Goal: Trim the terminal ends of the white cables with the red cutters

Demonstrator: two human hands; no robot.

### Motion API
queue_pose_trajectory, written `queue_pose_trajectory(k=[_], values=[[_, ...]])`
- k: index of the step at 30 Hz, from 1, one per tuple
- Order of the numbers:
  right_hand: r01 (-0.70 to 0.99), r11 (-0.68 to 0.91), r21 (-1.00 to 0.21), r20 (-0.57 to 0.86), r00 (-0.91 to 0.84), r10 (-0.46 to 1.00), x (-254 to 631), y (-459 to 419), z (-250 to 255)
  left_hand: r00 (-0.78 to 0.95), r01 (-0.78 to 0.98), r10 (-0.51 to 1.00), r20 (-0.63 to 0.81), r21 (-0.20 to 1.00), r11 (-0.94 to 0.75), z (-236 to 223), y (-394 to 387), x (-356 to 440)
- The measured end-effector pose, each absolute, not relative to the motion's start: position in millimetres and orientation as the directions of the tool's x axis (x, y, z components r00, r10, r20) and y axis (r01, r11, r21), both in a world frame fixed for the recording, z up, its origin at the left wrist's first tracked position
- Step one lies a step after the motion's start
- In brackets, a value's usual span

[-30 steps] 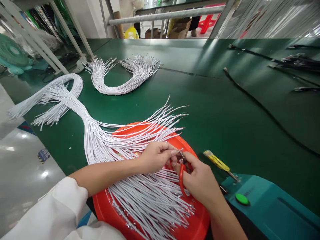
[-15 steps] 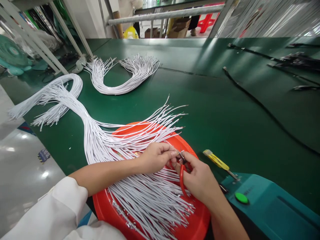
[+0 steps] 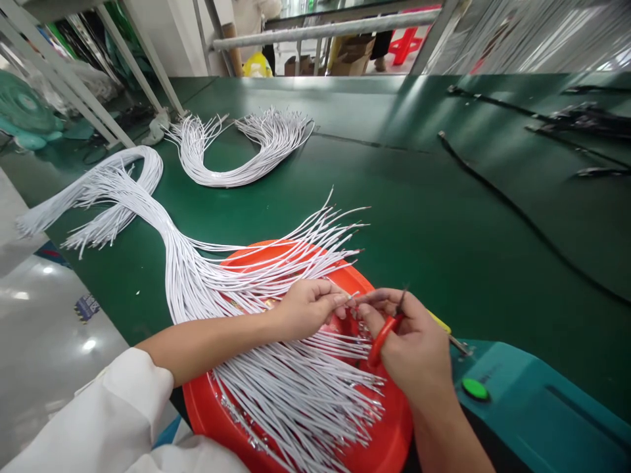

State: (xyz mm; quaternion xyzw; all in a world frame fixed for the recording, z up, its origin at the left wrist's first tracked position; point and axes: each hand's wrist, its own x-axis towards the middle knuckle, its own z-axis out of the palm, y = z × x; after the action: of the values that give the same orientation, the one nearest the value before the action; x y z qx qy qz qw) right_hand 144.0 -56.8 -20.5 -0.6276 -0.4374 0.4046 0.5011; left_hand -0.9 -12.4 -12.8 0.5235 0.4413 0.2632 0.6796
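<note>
A green worktable (image 3: 374,171) fills most of the view, with a metal frame (image 3: 325,33) beyond its far edge. A U-shaped bundle of white wires (image 3: 229,179) lies on the surface, and a black cable (image 3: 517,210) curves across the other side. Nearer the person, a red basin (image 3: 197,407) sits under a thick spread of white wires (image 3: 296,387); a second spread of loose wire ends (image 3: 315,253) fans over its far rim.

The left hand (image 3: 300,312) pinches one thin wire end (image 3: 351,299) between thumb and fingertips above the basin. The right hand (image 3: 419,341) grasps red-handled scissors (image 3: 382,341) within its curled fingers. The blades have just swung away from the wire end and now point upward, leaving the right index finger and thumb close to the pinched tip; that suggests handling by finger rather than cutting. Whether those fingertips actually grip the wire is hard to tell at this size. A yellow utility knife (image 3: 438,322), partly hidden by the right hand, lies beside a teal case (image 3: 542,394) with a green button (image 3: 476,389).
</note>
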Motion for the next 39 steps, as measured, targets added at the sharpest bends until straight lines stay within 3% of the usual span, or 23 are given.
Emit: queue_pose_trajectory(k=[5, 11, 14, 19, 25, 31, 35, 39], values=[[0.115, -0.036, -0.993, 0.014, 0.404, 0.914, 136, -62, -23, 0.451, 0.203, 0.838, -0.306, 0.95, 0.238, -10, -12, 0], [0.33, -0.069, -0.941, 0.077, 0.409, 0.909, 133, -65, -23, 0.437, 0.214, 0.85, -0.293, 0.952, 0.219, -15, -14, 2], [0.354, -0.111, -0.929, 0.058, 0.434, 0.899, 133, -64, -24, 0.442, 0.186, 0.84, -0.315, 0.948, 0.258, -13, -16, 2], [0.301, -0.094, -0.949, 0.033, 0.391, 0.92, 135, -64, -29, 0.424, 0.166, 0.851, -0.309, 0.951, 0.263, -10, -19, 3], [0.377, -0.031, -0.925, 0.098, 0.319, 0.943, 138, -64, -30, 0.462, 0.163, 0.835, -0.298, 0.954, 0.25, -14, -18, 2], [0.484, 0.067, -0.872, 0.189, 0.208, 0.96, 147, -61, -21, 0.608, 0.154, 0.665, -0.434, 0.886, 0.438, -8, -8, -3], [0.446, 0.003, -0.895, 0.115, 0.224, 0.968, 149, -58, -20, 0.618, 0.153, 0.641, -0.456, 0.869, 0.47, -7, -6, -3], [0.224, -0.141, -0.964, -0.051, 0.364, 0.93, 145, -56, -20, 0.497, 0.131, 0.763, -0.413, 0.905, 0.405, -15, -10, 0]])
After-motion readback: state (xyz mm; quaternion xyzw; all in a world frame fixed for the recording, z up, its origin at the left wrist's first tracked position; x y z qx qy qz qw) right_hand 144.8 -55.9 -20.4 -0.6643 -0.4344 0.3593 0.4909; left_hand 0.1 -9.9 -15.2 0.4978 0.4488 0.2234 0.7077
